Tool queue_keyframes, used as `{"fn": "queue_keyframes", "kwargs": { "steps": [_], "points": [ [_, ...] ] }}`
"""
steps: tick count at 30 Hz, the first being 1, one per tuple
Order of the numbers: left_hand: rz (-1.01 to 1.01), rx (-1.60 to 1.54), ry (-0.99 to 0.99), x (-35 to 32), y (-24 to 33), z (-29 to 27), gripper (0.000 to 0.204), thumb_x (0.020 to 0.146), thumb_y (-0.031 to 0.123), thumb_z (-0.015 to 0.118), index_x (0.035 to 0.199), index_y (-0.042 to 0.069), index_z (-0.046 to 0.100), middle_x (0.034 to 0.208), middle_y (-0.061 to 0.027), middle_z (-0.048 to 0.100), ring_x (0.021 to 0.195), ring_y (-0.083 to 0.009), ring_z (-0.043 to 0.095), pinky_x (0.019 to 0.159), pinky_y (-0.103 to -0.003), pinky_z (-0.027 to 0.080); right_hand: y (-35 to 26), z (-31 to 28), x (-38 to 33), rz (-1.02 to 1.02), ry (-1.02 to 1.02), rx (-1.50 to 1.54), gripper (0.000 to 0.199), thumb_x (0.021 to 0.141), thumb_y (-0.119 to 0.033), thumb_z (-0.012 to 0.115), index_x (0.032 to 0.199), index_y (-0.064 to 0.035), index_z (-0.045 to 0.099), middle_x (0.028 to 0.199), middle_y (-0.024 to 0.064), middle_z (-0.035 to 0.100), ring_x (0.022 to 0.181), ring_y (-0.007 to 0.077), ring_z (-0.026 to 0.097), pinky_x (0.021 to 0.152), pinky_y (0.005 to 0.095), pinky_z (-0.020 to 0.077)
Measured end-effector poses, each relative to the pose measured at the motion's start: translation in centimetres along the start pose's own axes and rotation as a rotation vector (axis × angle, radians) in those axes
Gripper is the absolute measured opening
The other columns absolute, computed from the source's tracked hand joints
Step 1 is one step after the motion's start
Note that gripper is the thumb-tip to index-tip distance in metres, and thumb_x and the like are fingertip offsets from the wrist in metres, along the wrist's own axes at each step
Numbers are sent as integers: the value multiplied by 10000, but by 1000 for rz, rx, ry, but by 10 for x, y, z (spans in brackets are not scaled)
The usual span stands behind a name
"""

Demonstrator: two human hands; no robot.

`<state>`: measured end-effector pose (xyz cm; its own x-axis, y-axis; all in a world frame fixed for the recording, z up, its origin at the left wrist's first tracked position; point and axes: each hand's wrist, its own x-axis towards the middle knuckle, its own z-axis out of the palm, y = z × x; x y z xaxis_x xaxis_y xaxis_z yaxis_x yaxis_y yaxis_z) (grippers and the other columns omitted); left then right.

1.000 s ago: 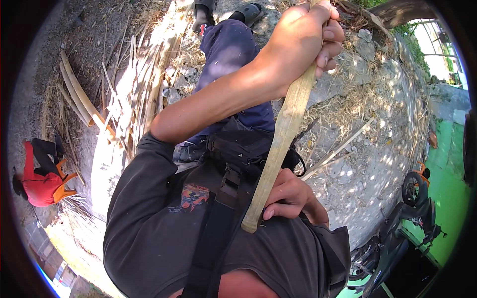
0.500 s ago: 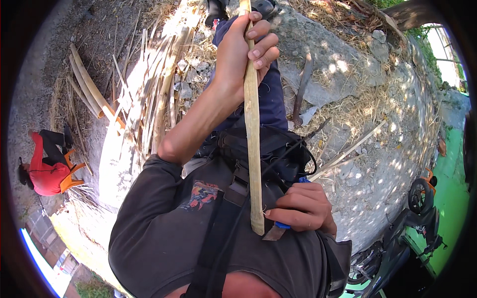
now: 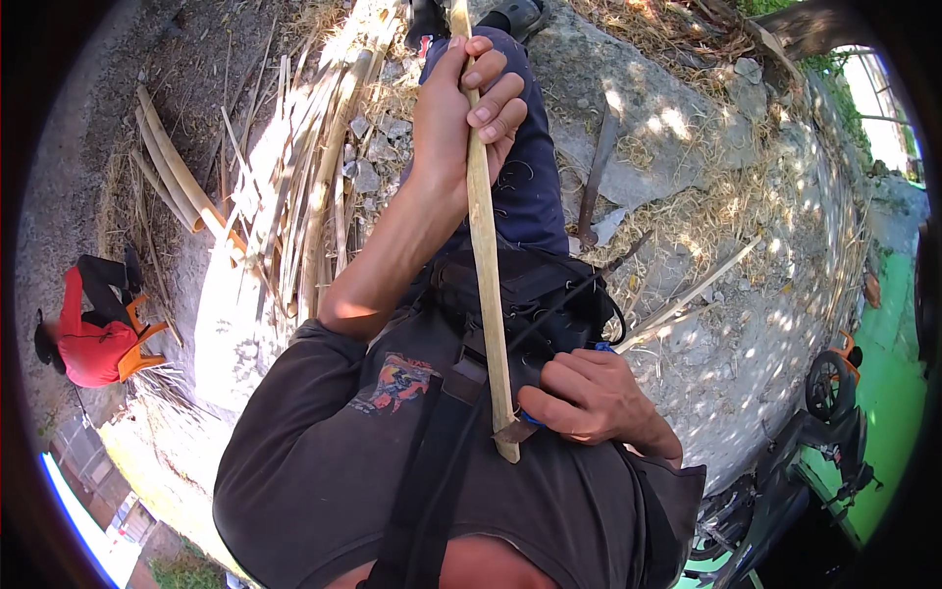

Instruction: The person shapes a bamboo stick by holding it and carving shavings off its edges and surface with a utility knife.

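My left hand (image 3: 469, 108) is closed around the upper part of a long, flat bamboo strip (image 3: 486, 265), which runs down toward my chest. In my right hand (image 3: 589, 396) is a knife (image 3: 512, 431) with a blue handle, mostly hidden by the fingers. Its short, dull blade lies across the strip close to the lower end and appears to touch it. The strip's upper end runs out past the top edge of the view.
Many split bamboo strips (image 3: 319, 187) lie on the ground at left, beside curved bamboo pieces (image 3: 177, 167). A dark curved tool (image 3: 596, 182) rests on the stony ground. A person in red (image 3: 93, 344) sits on an orange chair at far left. A motorbike (image 3: 805, 442) stands at right.
The knife blade has moved from beside the strip onto its lower end. My right hand has shifted up and left. My left hand and the strip's upper part have shifted slightly left.
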<state>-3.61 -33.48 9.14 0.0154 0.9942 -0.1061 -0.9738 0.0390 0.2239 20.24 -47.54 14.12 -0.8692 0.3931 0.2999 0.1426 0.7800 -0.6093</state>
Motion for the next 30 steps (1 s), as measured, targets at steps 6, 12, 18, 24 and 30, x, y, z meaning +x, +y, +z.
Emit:
{"fn": "queue_keyframes", "kwargs": {
  "steps": [6, 12, 18, 24, 30],
  "points": [
    [-35, -4, 82, -3, -7, -7, 201, 1141, 204, 371, 1007, 77, 449, 719, 44, 379, 471, -51, 335, 369, -206, 326, -6, -1, 2, 14, 24, -121, 289, 762, -197, 718, 1048, -198, 678, 785, -31, 471, 627, 112, 506, 548, 266, 396],
    [-55, 20, 137, -7, -12, -16, 197, 1141, 207, 372, 1016, 74, 445, 711, 45, 370, 476, -50, 325, 381, -203, 322, -6, -1, 0, -7, 59, -151, 376, 730, -187, 732, 1105, -207, 730, 784, -42, 464, 639, 99, 490, 558, 256, 355],
    [-82, -20, 145, -8, -16, -22, 204, 1141, 211, 375, 1005, 73, 440, 705, 41, 367, 468, -52, 324, 376, -208, 326, 1, 1, -3, 18, 81, 47, 399, 721, -196, 737, 1114, -130, 749, 768, -11, 539, 610, 157, 541, 523, 292, 392],
    [-149, -133, 57, -1, -24, -22, 206, 1134, 200, 385, 980, 79, 448, 704, 41, 385, 461, -54, 341, 371, -210, 332, 11, 0, -9, 119, -32, 427, 441, 939, -392, 694, 1232, -64, 729, 834, 54, 592, 634, 212, 602, 539, 323, 452],
    [-211, -221, -59, 14, -28, -29, 205, 1128, 191, 396, 967, 89, 469, 698, 43, 400, 448, -54, 345, 364, -214, 331, 6, -7, -8, 202, -91, 601, 484, 897, -340, 765, 1297, -82, 679, 848, 39, 587, 666, 222, 651, 571, 359, 515]
  ]
}}
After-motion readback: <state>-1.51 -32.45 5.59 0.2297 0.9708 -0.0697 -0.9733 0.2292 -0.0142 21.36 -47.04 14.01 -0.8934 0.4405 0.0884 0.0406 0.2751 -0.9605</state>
